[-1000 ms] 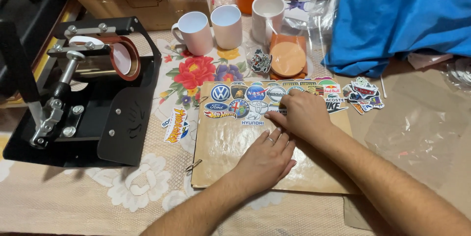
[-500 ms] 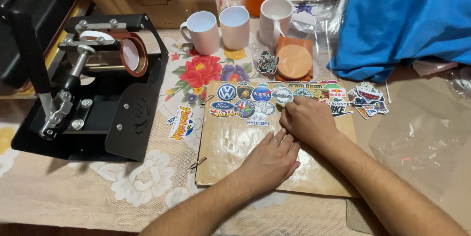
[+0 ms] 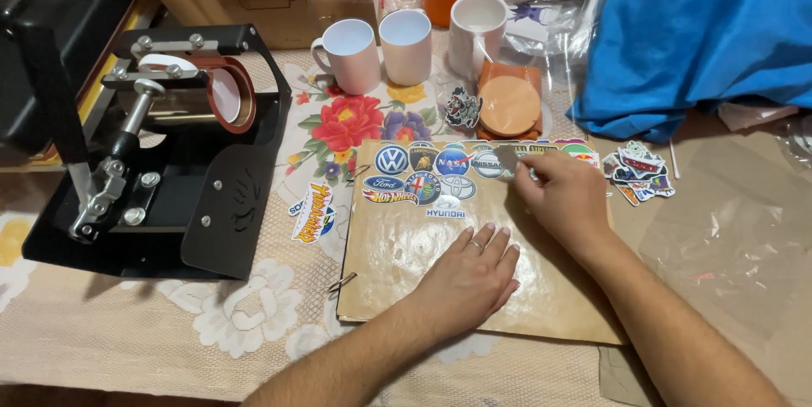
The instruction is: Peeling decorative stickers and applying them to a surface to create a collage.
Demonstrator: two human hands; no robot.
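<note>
Home craft table, mug press (image 3: 169, 145), blank mugs (image 3: 406, 43)

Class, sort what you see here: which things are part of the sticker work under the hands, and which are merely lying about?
In use:
left hand flat on the brown board
right hand pinching a sticker
stickers in rows
loose sticker pile

Lying about:
black mug press
three white mugs
blue cloth
round coaster
</note>
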